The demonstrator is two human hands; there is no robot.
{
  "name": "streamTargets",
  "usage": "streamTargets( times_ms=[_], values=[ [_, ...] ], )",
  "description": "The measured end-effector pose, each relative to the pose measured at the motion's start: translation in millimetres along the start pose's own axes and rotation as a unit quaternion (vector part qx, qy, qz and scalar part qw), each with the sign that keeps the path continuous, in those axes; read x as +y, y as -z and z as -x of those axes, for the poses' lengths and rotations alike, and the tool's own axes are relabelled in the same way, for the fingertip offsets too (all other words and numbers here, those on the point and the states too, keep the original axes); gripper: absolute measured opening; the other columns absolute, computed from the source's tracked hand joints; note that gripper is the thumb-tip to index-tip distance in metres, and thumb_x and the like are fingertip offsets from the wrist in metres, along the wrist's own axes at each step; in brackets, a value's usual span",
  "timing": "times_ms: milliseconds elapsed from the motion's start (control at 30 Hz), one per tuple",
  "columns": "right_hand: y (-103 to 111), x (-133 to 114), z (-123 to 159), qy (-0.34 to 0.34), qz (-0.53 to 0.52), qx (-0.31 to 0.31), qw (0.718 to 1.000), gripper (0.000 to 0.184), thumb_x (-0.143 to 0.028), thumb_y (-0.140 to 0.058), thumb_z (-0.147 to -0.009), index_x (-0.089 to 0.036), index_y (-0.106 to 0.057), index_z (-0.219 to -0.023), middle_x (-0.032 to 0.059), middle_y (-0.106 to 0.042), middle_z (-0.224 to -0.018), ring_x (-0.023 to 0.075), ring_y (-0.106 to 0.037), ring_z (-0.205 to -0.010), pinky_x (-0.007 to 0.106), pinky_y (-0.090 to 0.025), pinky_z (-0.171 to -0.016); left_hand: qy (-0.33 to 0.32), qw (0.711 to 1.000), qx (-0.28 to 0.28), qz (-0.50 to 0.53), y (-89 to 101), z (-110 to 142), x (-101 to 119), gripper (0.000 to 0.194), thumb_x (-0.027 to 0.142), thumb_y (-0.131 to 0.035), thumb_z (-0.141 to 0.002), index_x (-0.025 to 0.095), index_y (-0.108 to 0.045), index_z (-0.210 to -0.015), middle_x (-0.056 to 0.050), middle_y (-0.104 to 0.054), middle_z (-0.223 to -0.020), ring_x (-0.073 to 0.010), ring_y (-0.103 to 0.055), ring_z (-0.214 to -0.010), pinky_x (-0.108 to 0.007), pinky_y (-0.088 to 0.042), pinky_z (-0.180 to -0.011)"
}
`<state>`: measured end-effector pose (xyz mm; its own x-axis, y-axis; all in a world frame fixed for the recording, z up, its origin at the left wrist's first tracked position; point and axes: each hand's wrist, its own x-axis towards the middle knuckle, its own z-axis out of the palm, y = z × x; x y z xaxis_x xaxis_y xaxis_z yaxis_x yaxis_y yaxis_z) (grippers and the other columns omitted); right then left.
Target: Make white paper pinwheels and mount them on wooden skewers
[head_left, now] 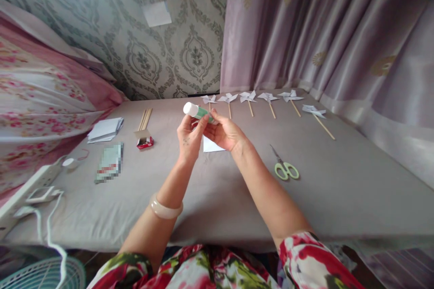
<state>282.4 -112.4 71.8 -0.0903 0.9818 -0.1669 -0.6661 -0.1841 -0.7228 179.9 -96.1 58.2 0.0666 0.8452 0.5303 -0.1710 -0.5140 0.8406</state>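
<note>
Above the middle of the table, a glue stick [202, 112] with a white cap and green label lies tilted between my hands. My left hand [190, 137] has its fingers closed around the glue stick near the cap. From the other side, my right hand [225, 131] grips its lower end. Below them on the cloth rests a white piece of paper [213, 145], partly covered by my right hand. Scissors with light green handles [286, 170] lie to the right of my right forearm, their blades pointing away from me.
Several paper pinwheels on sticks [248, 96] line the table's far side. Leftward are a paper stack [105, 130], wooden sticks [145, 119], a small red box [145, 143] and a blurred packet [109, 162]. A power strip [30, 194] with white cables runs along the left edge.
</note>
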Motion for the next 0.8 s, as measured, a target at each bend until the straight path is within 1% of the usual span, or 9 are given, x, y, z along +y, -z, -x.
streamTargets(
  times_ms=[67, 133, 267, 333, 433, 500, 600, 700, 800],
  values=[
    [-1.0, 11.3, -1.0, -0.065, 0.042, -0.016, 0.997, 0.041, -0.053, -0.045, -0.09, -0.017, -0.06, -0.078, 0.0033, -0.065, -0.063, 0.0119, -0.061, -0.056, 0.022, -0.052, -0.053, 0.017, 1.0, 0.015, -0.008, 8.4, 2.9, -2.6, 0.031, 0.04, -0.071, -0.072, 0.018, -0.066, -0.094, -0.001, -0.066, -0.082, -0.0137, -0.061, -0.075, -0.026, -0.047, -0.072],
    [1.2, 21.1, -1.6, -0.098, 0.102, 0.0, 0.99, 0.046, -0.057, -0.041, -0.09, -0.016, -0.06, -0.077, 0.0051, -0.066, -0.065, 0.0122, -0.06, -0.053, 0.021, -0.049, -0.048, 0.03, 0.998, 0.026, -0.04, 21.6, 6.1, -7.3, 0.032, 0.04, -0.071, -0.07, 0.017, -0.067, -0.091, -0.001, -0.065, -0.078, -0.0129, -0.059, -0.071, -0.025, -0.046, -0.068],
    [11.7, 30.9, -0.9, -0.057, 0.188, 0.094, 0.976, 0.036, -0.048, -0.051, -0.089, -0.015, -0.057, -0.078, 0.0027, -0.064, -0.063, 0.0081, -0.053, -0.045, 0.018, -0.044, -0.043, 0.041, 0.989, 0.058, -0.13, 58.9, 11.8, -20.6, 0.035, 0.042, -0.071, -0.069, 0.016, -0.069, -0.092, -0.002, -0.065, -0.081, -0.0134, -0.057, -0.072, -0.024, -0.044, -0.064],
    [16.8, 32.9, 1.0, -0.049, 0.229, 0.1, 0.967, 0.029, -0.04, -0.053, -0.09, -0.014, -0.058, -0.079, 0.0011, -0.063, -0.062, 0.0058, -0.051, -0.044, 0.016, -0.041, -0.042, 0.055, 0.983, 0.077, -0.159, 79.8, 13.6, -28.3, 0.039, 0.042, -0.071, -0.068, 0.015, -0.069, -0.095, -0.003, -0.065, -0.08, -0.0135, -0.056, -0.07, -0.023, -0.043, -0.062],
    [22.2, 39.1, 4.4, -0.047, 0.286, 0.106, 0.951, 0.019, -0.028, -0.057, -0.088, -0.014, -0.059, -0.077, -0.0011, -0.062, -0.061, 0.0037, -0.049, -0.042, 0.014, -0.039, -0.04, 0.068, 0.971, 0.106, -0.202, 108.5, 13.6, -41.1, 0.038, 0.04, -0.071, -0.066, 0.014, -0.069, -0.093, -0.003, -0.064, -0.076, -0.0141, -0.056, -0.07, -0.023, -0.042, -0.062],
    [25.3, 46.6, 6.2, -0.048, 0.322, 0.098, 0.94, 0.015, -0.023, -0.059, -0.086, -0.014, -0.059, -0.074, -0.002, -0.061, -0.061, 0.0032, -0.048, -0.041, 0.013, -0.037, -0.039, 0.077, 0.964, 0.12, -0.226, 123.9, 11.4, -50.0, 0.037, 0.04, -0.07, -0.066, 0.014, -0.07, -0.093, -0.002, -0.064, -0.074, -0.0144, -0.056, -0.069, -0.023, -0.042, -0.063],
    [32.0, 60.0, 9.0, -0.053, 0.373, 0.055, 0.925, 0.012, -0.019, -0.059, -0.085, -0.014, -0.058, -0.073, -0.0025, -0.061, -0.06, 0.0035, -0.047, -0.042, 0.014, -0.035, -0.038, 0.083, 0.953, 0.134, -0.258, 141.0, 5.6, -61.8, 0.037, 0.041, -0.068, -0.066, 0.016, -0.07, -0.093, -0.001, -0.064, -0.074, -0.0147, -0.056, -0.068, -0.024, -0.043, -0.065],
    [41.4, 70.8, 12.9, -0.064, 0.403, 0.024, 0.912, 0.009, -0.02, -0.061, -0.082, -0.014, -0.059, -0.075, -0.0027, -0.061, -0.059, 0.0041, -0.048, -0.042, 0.014, -0.034, -0.037, 0.081, 0.945, 0.141, -0.283, 152.2, -1.1, -70.0, 0.034, 0.039, -0.067, -0.065, 0.017, -0.07, -0.091, -0.001, -0.066, -0.076, -0.0159, -0.057, -0.072, -0.025, -0.043, -0.068],
    [49.4, 77.3, 16.4, -0.058, 0.415, 0.02, 0.908, 0.009, -0.021, -0.06, -0.081, -0.014, -0.059, -0.076, -0.0025, -0.061, -0.06, 0.0043, -0.048, -0.044, 0.014, -0.034, -0.038, 0.092, 0.94, 0.148, -0.292, 158.9, -6.6, -74.5, 0.035, 0.038, -0.066, -0.065, 0.017, -0.07, -0.093, -0.001, -0.067, -0.078, -0.0161, -0.057, -0.074, -0.025, -0.043, -0.069]
  ],
)
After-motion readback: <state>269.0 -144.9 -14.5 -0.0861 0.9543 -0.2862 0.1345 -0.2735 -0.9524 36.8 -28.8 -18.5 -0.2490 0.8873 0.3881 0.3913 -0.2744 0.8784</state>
